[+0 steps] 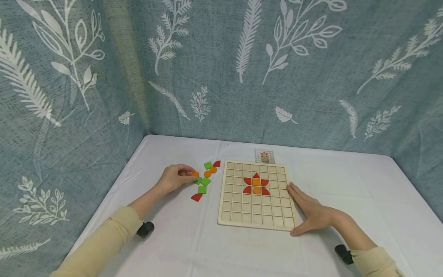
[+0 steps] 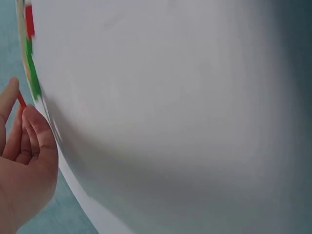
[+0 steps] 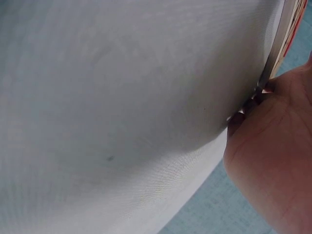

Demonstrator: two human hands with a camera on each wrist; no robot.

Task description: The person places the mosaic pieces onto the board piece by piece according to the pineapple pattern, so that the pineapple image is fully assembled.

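Between thumb and fingertips, my left hand (image 1: 174, 179) pinches an orange round piece (image 1: 195, 174), over the left side of a small group of loose pieces. In the left wrist view, the held piece (image 2: 21, 100) shows edge-on between the fingers. The wooden grid board (image 1: 238, 218) lies flat to the right of that group. Its upper middle cells hold red pieces (image 1: 265, 191) around an orange square (image 1: 256, 182) and an orange circle (image 1: 256, 190). Along the board's right edge rests my right hand (image 1: 313, 211), fingers straight and thumb at the near corner.
Loose green squares (image 1: 202, 189), orange circles (image 1: 207, 174) and red quarter-round pieces (image 1: 196, 197) lie left of the board. A small pattern card (image 1: 271, 157) lies just behind it. White cloth (image 1: 242, 254) covers the table, with a leaf-patterned blue curtain (image 1: 221, 77) behind.
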